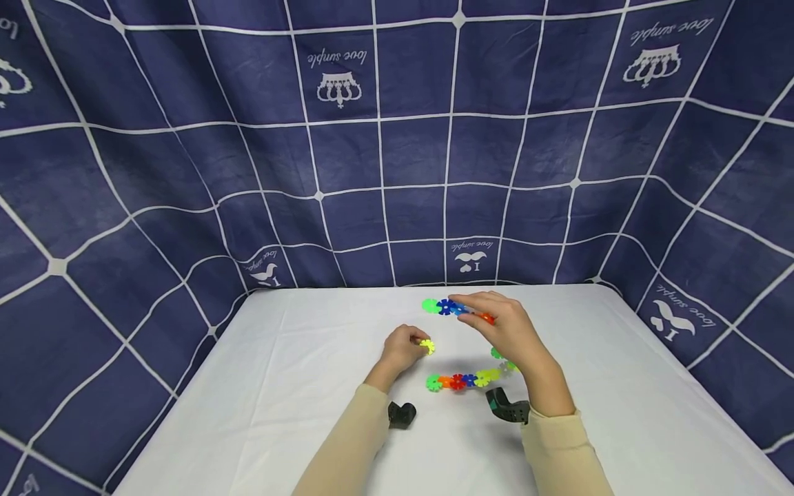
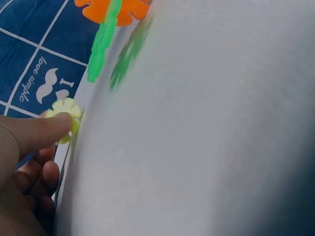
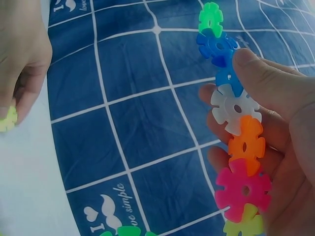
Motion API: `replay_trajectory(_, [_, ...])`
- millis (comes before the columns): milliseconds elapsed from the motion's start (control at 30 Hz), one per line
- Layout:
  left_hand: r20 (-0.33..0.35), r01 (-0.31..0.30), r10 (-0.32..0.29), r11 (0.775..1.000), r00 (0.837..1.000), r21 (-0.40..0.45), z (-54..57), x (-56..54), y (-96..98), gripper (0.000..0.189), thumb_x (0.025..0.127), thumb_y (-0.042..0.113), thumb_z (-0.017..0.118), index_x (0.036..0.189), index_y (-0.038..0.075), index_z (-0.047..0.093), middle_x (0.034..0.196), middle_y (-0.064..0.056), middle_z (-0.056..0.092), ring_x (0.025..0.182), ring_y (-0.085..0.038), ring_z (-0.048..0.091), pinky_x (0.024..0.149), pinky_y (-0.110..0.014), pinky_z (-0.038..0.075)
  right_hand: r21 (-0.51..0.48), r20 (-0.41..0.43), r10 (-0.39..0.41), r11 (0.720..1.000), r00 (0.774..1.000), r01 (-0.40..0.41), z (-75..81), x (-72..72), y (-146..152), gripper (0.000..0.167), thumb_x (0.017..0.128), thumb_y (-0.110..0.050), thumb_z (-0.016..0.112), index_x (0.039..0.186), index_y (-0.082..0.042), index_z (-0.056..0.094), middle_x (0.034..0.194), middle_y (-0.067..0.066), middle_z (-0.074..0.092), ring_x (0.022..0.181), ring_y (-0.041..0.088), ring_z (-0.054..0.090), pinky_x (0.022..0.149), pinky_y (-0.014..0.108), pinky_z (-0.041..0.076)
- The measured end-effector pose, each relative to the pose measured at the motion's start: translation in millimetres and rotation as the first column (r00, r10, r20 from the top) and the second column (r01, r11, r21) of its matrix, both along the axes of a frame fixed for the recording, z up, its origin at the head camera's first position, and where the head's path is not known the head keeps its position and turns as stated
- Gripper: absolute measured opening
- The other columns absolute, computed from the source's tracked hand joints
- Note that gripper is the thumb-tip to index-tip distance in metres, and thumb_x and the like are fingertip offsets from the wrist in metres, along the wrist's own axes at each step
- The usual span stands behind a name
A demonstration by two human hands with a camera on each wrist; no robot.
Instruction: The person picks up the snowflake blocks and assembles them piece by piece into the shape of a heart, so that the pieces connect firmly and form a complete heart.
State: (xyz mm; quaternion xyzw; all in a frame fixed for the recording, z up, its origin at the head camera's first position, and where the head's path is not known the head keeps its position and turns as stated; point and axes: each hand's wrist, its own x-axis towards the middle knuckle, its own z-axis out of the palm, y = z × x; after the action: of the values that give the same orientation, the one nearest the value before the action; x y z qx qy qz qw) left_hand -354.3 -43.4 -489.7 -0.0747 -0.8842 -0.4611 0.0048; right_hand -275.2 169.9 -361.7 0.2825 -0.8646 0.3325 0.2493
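My left hand pinches a yellow notched plastic disc between thumb and fingers, low over the table. My right hand holds up a chain of interlocked snowflake discs, its thumb on a blue disc. From its free end the chain runs through a green disc, a dark blue disc, blue, a white disc, an orange disc, a pink disc and yellow. A row of discs near the table ends at a green disc; my right arm hides where it joins the raised part.
A white cloth covers the table. Behind and at both sides hangs a dark blue curtain with white grid lines. A black wrist device is beside my left sleeve, another black device beside the right.
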Motion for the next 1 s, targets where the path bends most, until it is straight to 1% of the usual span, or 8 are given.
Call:
replay_trajectory(100, [0.017, -0.005, 0.003, 0.992, 1.000, 0.124, 3.1, 1.9, -4.0, 0.008, 0.083, 0.006, 0.078, 0.090, 0.006, 0.076, 0.080, -0.002, 0.064, 0.071, -0.011, 0.054, 0.064, -0.023, 0.047, 0.004, 0.008, -0.005, 1.000, 1.000, 0.005, -0.5, 0.5, 0, 0.038, 0.086, -0.016, 0.078, 0.123, -0.023, 0.073, 0.113, -0.004, 0.076, 0.101, 0.017, 0.068, 0.077, 0.028, 0.058])
replay_trajectory(200, [0.048, -0.025, 0.013, 0.966, 0.999, 0.258, 10.1, 4.1, -7.3, 0.009, 0.085, 0.007, 0.076, 0.094, 0.002, 0.074, 0.080, -0.004, 0.066, 0.068, -0.011, 0.057, 0.060, -0.023, 0.052, 0.008, 0.012, -0.008, 1.000, 1.000, 0.008, -0.8, 0.3, 0, 0.038, 0.086, -0.018, 0.078, 0.123, -0.024, 0.073, 0.112, -0.005, 0.076, 0.101, 0.015, 0.067, 0.077, 0.028, 0.057])
replay_trajectory(367, [0.093, -0.036, -0.006, 0.897, 0.996, 0.440, 26.5, 7.7, -9.5, 0.015, 0.091, 0.008, 0.071, 0.101, -0.002, 0.070, 0.090, -0.009, 0.069, 0.070, -0.011, 0.066, 0.067, -0.030, 0.062, 0.006, 0.006, -0.007, 1.000, 1.000, 0.007, -0.3, -0.4, 1, 0.037, 0.086, -0.018, 0.078, 0.122, -0.023, 0.073, 0.112, -0.004, 0.076, 0.101, 0.016, 0.068, 0.079, 0.031, 0.058])
replay_trajectory(533, [0.075, 0.038, -0.093, 0.840, 0.993, 0.542, 41.8, 17.2, -11.0, 0.017, 0.096, 0.008, 0.063, 0.107, -0.004, 0.061, 0.095, -0.016, 0.075, 0.066, -0.013, 0.071, 0.069, -0.036, 0.063, 0.004, 0.028, -0.013, 1.000, 1.000, 0.012, 0.7, 1.0, 1, 0.037, 0.086, -0.018, 0.077, 0.123, -0.023, 0.073, 0.113, -0.004, 0.075, 0.103, 0.018, 0.069, 0.081, 0.033, 0.059])
replay_trajectory(633, [0.050, 0.079, -0.136, 0.799, 0.990, 0.597, 51.1, 27.9, -14.3, 0.020, 0.097, 0.007, 0.061, 0.115, -0.001, 0.057, 0.088, -0.013, 0.076, 0.062, -0.014, 0.070, 0.067, -0.038, 0.063, -0.004, 0.056, 0.005, 1.000, 0.998, -0.004, 1.2, 2.2, 0, 0.037, 0.088, -0.018, 0.076, 0.124, -0.023, 0.072, 0.114, -0.003, 0.075, 0.103, 0.019, 0.069, 0.081, 0.032, 0.060])
replay_trajectory(767, [-0.007, 0.118, -0.152, 0.737, 0.988, 0.665, 66.0, 40.3, -19.0, 0.030, 0.097, 0.006, 0.061, 0.127, 0.006, 0.055, 0.081, -0.003, 0.072, 0.062, -0.014, 0.066, 0.065, -0.036, 0.063, -0.016, 0.070, 0.018, 1.000, 0.997, -0.017, 3.0, 3.4, 0, 0.037, 0.088, -0.018, 0.077, 0.123, -0.023, 0.072, 0.114, -0.002, 0.075, 0.103, 0.022, 0.070, 0.081, 0.033, 0.060])
replay_trajectory(833, [-0.045, 0.138, -0.146, 0.727, 0.988, 0.673, 73.6, 45.1, -20.7, 0.032, 0.097, 0.006, 0.061, 0.129, 0.008, 0.055, 0.081, -0.002, 0.072, 0.063, -0.014, 0.065, 0.065, -0.036, 0.063, -0.015, 0.066, 0.015, 1.000, 0.998, -0.014, 4.0, 3.7, 1, 0.036, 0.087, -0.018, 0.077, 0.123, -0.023, 0.073, 0.114, -0.002, 0.075, 0.103, 0.022, 0.069, 0.081, 0.033, 0.060])
replay_trajectory(1000, [-0.102, 0.155, -0.117, 0.737, 0.988, 0.658, 87.4, 55.7, -23.9, 0.029, 0.097, 0.004, 0.061, 0.125, 0.011, 0.059, 0.085, -0.006, 0.072, 0.066, -0.015, 0.068, 0.066, -0.037, 0.063, 0.001, 0.063, 0.002, 1.000, 0.998, -0.002, 4.8, 4.2, 3, 0.036, 0.087, -0.019, 0.077, 0.123, -0.023, 0.073, 0.115, -0.002, 0.075, 0.105, 0.020, 0.069, 0.081, 0.033, 0.060])
